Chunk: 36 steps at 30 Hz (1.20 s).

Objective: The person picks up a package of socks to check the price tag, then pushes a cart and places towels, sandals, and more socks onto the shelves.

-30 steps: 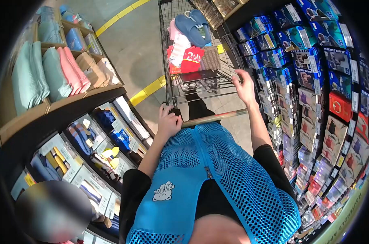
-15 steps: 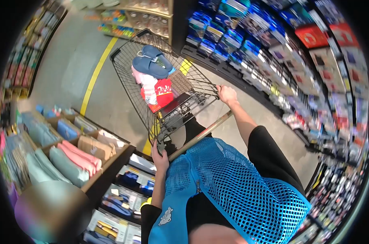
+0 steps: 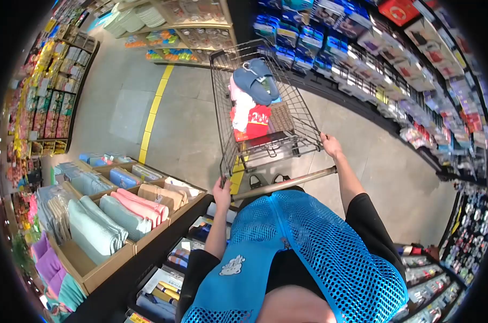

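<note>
A black wire shopping cart (image 3: 306, 113) stands in front of me, its handlebar (image 3: 292, 181) crossing just ahead of my waist. My left hand (image 3: 221, 194) is closed around the cart's left side near the handlebar. On the right side, my right hand (image 3: 330, 146) grips the frame at the basket's rear corner. Inside the basket lie blue slippers (image 3: 257, 86) on a hook-shaped hanger, with a white and pink cloth-like item (image 3: 242, 110) beside them. A bright red item with yellow markings (image 3: 258, 121) rests nearer to me.
At left, a wooden bin (image 3: 133, 247) holds folded towels or cloths, among them a pink bundle (image 3: 142, 207). Packaged goods (image 3: 357, 67) fill the shelves on the right. A shelf of bowls and jars (image 3: 195, 27) stands ahead. A yellow line (image 3: 152, 116) runs along the floor.
The cart has shifted right in view and turned to point more nearly straight ahead. Both hands have kept their hold, and my shoes now show beneath it.
</note>
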Motion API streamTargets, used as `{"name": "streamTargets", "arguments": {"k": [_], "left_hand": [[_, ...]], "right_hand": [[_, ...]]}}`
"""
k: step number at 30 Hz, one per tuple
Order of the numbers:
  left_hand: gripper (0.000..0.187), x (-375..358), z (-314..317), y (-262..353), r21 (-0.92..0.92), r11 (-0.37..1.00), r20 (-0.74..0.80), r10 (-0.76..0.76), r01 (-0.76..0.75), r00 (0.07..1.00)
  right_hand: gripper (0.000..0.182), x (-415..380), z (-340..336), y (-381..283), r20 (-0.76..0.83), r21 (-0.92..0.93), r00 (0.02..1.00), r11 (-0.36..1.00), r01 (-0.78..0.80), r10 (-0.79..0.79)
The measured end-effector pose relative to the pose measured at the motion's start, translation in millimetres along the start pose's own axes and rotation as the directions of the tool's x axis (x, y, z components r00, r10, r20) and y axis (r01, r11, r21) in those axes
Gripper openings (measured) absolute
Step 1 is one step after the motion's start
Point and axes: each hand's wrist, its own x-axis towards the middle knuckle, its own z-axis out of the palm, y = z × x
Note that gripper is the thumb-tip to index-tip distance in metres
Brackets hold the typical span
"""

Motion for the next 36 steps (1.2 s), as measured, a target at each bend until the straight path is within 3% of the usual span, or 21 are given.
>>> {"name": "streamTargets", "arguments": {"k": [3, 5, 7, 13, 15, 21, 27, 30, 36], "left_hand": [[0.031, 22, -10, -23, 0.088, 0.996, 0.177, -0.008, -0.008, 0.984], [0.031, 16, 5, 9, 0.121, 0.992, 0.179, -0.055, 0.034, 0.982], [0.032, 21, 11, 21, 0.152, 0.987, 0.189, -0.084, 0.056, 0.978], [0.036, 38, 30, 41, 0.348, 0.935, 0.33, -0.061, -0.062, 0.942], [0.034, 42, 37, 51, 0.395, 0.914, 0.363, -0.069, -0.087, 0.929], [0.031, 56, 59, 65, 0.477, 0.833, 0.56, -0.041, -0.281, 0.828], [0.034, 63, 103, 84, 0.448, 0.791, 0.707, -0.028, -0.417, 0.706], [0.035, 61, 133, 98, 0.572, 0.69, 0.698, -0.126, -0.443, 0.705], [0.035, 63, 204, 98, 0.499, 0.559, 0.811, -0.032, -0.662, 0.584]], "right_hand": [[0.056, -30, 1, 25, -0.003, 0.099, 0.998, 0.993, -0.056, 0.056], [0.055, -40, 9, 45, -0.007, 0.088, 0.992, 0.989, -0.122, 0.123], [0.053, -62, 16, 54, -0.174, 0.15, 0.974, 0.982, -0.118, 0.143], [0.052, -116, 26, 89, -0.119, 0.222, 0.929, 0.921, -0.319, 0.35], [0.052, -126, 48, 113, -0.211, 0.306, 0.897, 0.898, -0.316, 0.388], [0.05, -192, 66, 121, -0.178, 0.383, 0.785, 0.776, -0.501, 0.594], [0.051, -224, 107, 154, -0.241, 0.493, 0.662, 0.677, -0.547, 0.71], [0.05, -242, 105, 157, -0.258, 0.551, 0.635, 0.651, -0.522, 0.728], [0.046, -263, 106, 180, -0.215, 0.631, 0.515, 0.521, -0.575, 0.829]]}}
